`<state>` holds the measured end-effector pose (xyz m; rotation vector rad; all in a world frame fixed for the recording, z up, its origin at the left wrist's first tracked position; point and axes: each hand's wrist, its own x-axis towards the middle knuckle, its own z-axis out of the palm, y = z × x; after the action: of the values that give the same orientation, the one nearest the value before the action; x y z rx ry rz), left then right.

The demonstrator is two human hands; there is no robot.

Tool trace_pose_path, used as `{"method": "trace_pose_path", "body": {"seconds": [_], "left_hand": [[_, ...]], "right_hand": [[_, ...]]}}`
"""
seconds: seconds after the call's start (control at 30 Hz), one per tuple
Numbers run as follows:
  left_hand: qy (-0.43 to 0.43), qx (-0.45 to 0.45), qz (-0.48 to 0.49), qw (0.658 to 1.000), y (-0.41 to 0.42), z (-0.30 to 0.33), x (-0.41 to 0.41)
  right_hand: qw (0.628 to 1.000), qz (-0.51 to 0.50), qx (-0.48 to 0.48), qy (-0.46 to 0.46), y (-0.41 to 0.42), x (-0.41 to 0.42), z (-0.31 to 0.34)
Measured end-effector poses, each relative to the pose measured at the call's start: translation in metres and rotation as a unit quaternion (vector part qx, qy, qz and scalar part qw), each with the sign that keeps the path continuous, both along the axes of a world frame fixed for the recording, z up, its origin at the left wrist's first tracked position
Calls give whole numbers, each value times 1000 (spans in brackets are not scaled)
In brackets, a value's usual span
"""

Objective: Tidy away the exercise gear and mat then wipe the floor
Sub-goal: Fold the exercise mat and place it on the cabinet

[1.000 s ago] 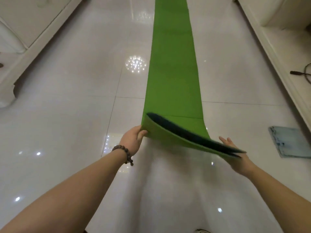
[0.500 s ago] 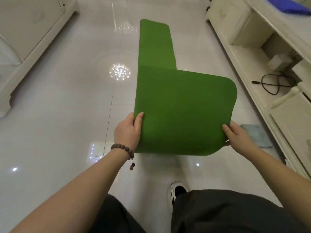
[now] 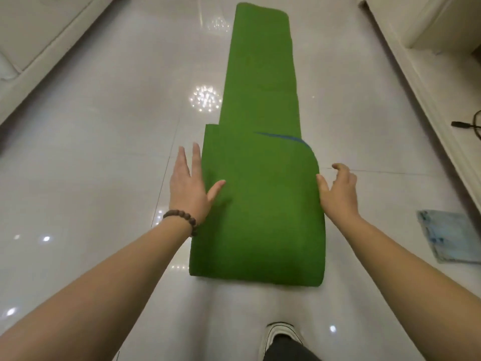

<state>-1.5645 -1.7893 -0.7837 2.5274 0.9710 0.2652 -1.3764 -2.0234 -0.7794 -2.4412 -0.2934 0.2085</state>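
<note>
Green foam fills the middle of the view: a long green exercise mat [image 3: 260, 178] lies flat on the glossy pale tiled floor [image 3: 91, 165], running from 6 o'clock up to 12 o'clock. Its near end is folded over onto itself, so a wider doubled panel sits closest to the person, with a thin sliver of blue-dark underside [image 3: 283, 137] showing at the fold's upper right corner.

The mat lies between the two hands. The left hand [image 3: 190, 186], at the panel's 9 o'clock edge, is spread flat with straight fingers; its thumb rests on the green surface while the fingers point toward 12 o'clock just beside the mat's edge, gripping nothing. A dark beaded bracelet [image 3: 182, 218] circles that wrist. The right hand [image 3: 338, 190], at the panel's 3 o'clock edge, is relaxed with loosely bent fingers; its thumb touches the mat's side and it holds nothing.

At 6 o'clock, below the mat, a white-toed shoe [image 3: 279, 334] stands on the tiles. At 4 o'clock, well apart from the mat, a folded pale blue cloth [image 3: 450, 235] lies on the floor. A cream low cabinet [image 3: 429, 74] runs along the 2 o'clock side with a black cable [image 3: 468, 125] on its shelf, and cream furniture [image 3: 39, 35] lines the 10 o'clock side.
</note>
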Motion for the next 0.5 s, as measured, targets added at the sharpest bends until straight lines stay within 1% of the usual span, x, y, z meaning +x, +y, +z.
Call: {"method": "trace_pose_path", "body": {"seconds": [0.03, 0.1, 0.17, 0.2, 0.23, 0.27, 0.3, 0.33, 0.37, 0.43, 0.5], "left_hand": [[51, 17, -26, 998, -9, -19, -12], [165, 21, -68, 984, -31, -53, -37], [248, -28, -69, 966, -51, -79, -59], [256, -72, -58, 962, -58, -89, -65], [243, -121, -47, 961, -64, -95, -69], [215, -166, -37, 962, -67, -97, -71], [184, -202, -25, 962, -69, -97, -71], [156, -225, -14, 962, -70, -95, -71], [136, -233, -2, 963, -71, -93, -71], [105, -218, 20, 970, -78, -87, -71], [47, -200, 34, 978, -89, -82, -74]], "right_hand": [[999, 13, -35, -28, -2, -15, -17], [986, 82, -118, -85, -10, -51, -47], [958, 182, -196, -101, -21, -86, -74], [947, 212, -225, -86, -27, -98, -86], [944, 211, -247, -49, -33, -106, -96], [949, 184, -257, 4, -39, -110, -104], [957, 141, -246, 58, -42, -111, -108], [966, 101, -215, 100, -45, -109, -108], [974, 75, -178, 122, -46, -107, -106], [983, 57, -131, 117, -48, -103, -99], [988, 44, -129, 72, -53, -96, -91]]}}
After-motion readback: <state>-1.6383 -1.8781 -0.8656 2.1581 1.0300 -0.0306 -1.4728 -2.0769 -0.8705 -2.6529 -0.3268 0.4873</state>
